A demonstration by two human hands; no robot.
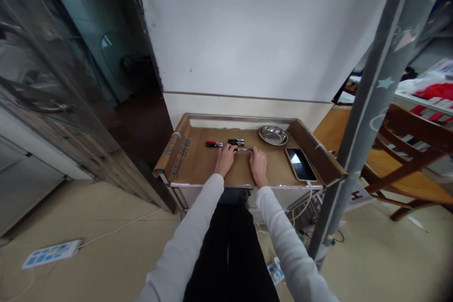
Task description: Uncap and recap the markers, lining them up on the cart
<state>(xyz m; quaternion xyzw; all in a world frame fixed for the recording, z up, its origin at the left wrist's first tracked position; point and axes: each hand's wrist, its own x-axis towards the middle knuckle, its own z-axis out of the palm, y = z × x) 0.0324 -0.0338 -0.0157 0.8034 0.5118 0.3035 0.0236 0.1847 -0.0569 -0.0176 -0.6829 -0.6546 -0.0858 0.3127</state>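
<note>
My left hand (224,159) and my right hand (258,163) rest over the cardboard-covered table (198,166). Between them a thin, pen-like item (242,149) lies crosswise, its two ends at the fingertips of both hands. The fingers of each hand are pressed together around these ends. Just beyond my hands sit small black items with light markings (236,142), side by side. Left of them is a red and black pair of similar items (214,144).
A round metal dish (273,135) stands at the table's back right. Nearer, a phone (300,164) has a white cable plugged in. Raised cardboard flaps line both sides. A grey metal post (357,118) and a wooden chair (406,151) are to the right.
</note>
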